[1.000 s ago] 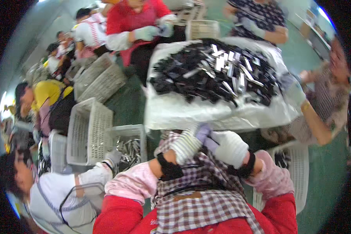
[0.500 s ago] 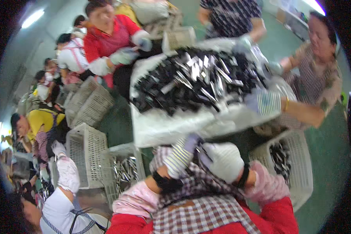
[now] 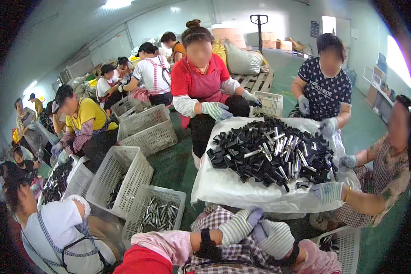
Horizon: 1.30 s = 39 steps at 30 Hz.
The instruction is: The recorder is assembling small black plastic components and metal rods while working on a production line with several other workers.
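Touching each other, gloved left hand (image 3: 235,227) and right hand (image 3: 275,236) were curled; any held item hidden. Black parts pile (image 3: 271,155) lay ahead on white sheet (image 3: 223,187).

We observe our gloved left hand (image 3: 235,227) touching our right hand (image 3: 275,237) below a white-covered table (image 3: 228,187). Black and silver parts (image 3: 271,155) lie heaped there.

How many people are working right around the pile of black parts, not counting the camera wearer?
3, and others may be hidden. One in a red top at the far side, one in a dark dotted top at far right, one in a patterned top at right.
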Available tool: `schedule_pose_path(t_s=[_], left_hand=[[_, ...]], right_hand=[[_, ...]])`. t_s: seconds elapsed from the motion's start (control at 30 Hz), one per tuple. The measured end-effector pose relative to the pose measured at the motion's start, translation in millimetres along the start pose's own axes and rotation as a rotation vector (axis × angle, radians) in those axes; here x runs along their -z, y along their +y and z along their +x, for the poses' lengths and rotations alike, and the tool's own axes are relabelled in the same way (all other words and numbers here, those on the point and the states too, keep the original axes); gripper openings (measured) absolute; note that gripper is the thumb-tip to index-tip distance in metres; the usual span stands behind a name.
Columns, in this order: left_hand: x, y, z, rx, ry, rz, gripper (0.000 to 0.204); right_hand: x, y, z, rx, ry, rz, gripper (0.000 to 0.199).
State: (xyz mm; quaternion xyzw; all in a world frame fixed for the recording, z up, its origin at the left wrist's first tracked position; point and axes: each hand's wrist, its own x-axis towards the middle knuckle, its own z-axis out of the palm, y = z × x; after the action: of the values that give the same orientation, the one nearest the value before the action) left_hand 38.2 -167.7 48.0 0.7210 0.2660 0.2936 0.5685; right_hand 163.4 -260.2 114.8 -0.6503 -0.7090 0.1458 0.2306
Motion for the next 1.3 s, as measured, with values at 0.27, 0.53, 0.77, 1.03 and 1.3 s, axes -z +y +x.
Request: schedule_pose_path(t_s=[0.27, 0.53, 0.77, 1.03, 1.3], left_hand=[[39.2, 38.1, 17.0, 0.275, -0.081, -0.088, 0.034], [17.4, 8.2, 15.8, 0.428, -0.029, -0.342, 0.044], [7.9, 5.1, 20.5, 0.43, -0.019, -0.336, 0.048], [-13.8, 14.9, 27.1, 0.406, -0.134, -0.227, 0.044], [-24.1, 23.3, 47.8, 0.392, -0.386, -0.109, 0.051]], right_hand=[[-3.5, 5.6, 31.1, 0.016, 0.042, 0.131, 0.031], [-2.4, 20.7, 8.4, -0.154, 0.105, 0.207, 0.036], [3.0, 28.1, -22.0, -0.106, 0.235, 0.24, 0.034], [-6.0, 47.7, -41.4, -0.121, 0.39, 0.102, 0.024], [-10.5, 50.8, -43.3, -0.065, 0.223, 0.009, 0.022]])
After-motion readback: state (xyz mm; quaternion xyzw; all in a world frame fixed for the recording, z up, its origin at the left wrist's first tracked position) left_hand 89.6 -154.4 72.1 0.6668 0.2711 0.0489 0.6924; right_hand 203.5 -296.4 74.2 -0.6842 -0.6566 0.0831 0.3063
